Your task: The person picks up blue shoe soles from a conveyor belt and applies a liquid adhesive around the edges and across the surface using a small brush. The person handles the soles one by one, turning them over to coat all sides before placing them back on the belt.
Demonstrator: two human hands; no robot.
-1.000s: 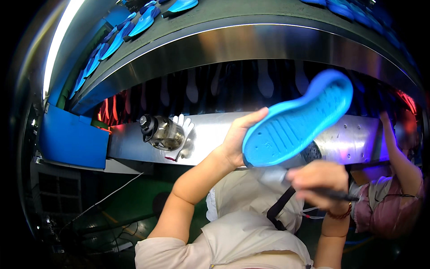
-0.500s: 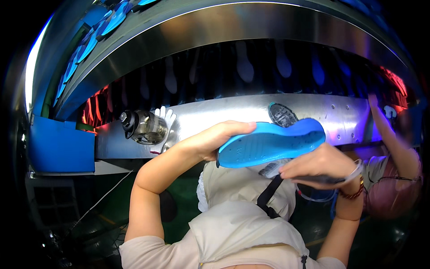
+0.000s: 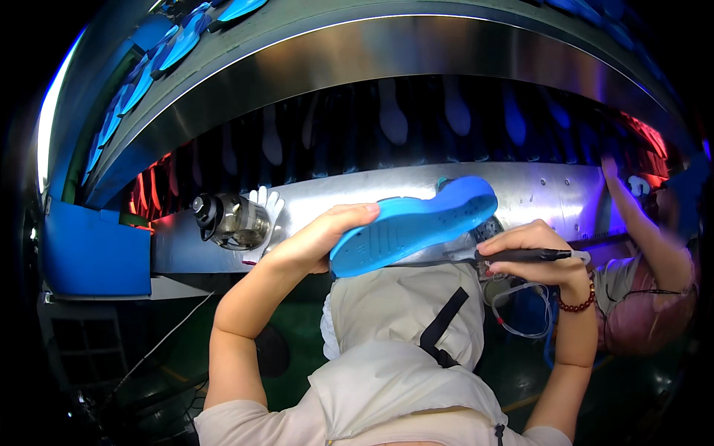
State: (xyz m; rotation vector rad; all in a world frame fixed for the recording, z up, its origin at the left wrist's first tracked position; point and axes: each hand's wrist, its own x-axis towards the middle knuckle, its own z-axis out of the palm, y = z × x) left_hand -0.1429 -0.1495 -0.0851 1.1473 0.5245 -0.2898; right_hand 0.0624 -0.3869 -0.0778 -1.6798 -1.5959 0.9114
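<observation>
My left hand [image 3: 327,234] grips the heel end of a light blue shoe sole [image 3: 416,223], thumb over its upper edge and fingers behind it. The sole is tilted, its hollow inner side turned toward me, the toe end up to the right. In my right hand [image 3: 534,241] is a slim black pen-shaped tool [image 3: 524,255], pinched between thumb and fingers. Its thin tip points left and sits just below the sole; whether it touches cannot be told. Behind the sole, a dark oval pad [image 3: 489,225] is partly hidden on the metal bench [image 3: 320,197].
A dark-lidded clear bottle [image 3: 242,223] and a white glove [image 3: 269,202] lie on the bench's left. Clear tubing [image 3: 513,331] hangs below my right hand. Blue soles [image 3: 178,48] line the upper conveyor. A co-worker's arm [image 3: 638,212] reaches in at the right.
The sole has shifted left and its toe end has risen. My right hand has moved up and turned, so the tool shows plainly and lies nearly level.
</observation>
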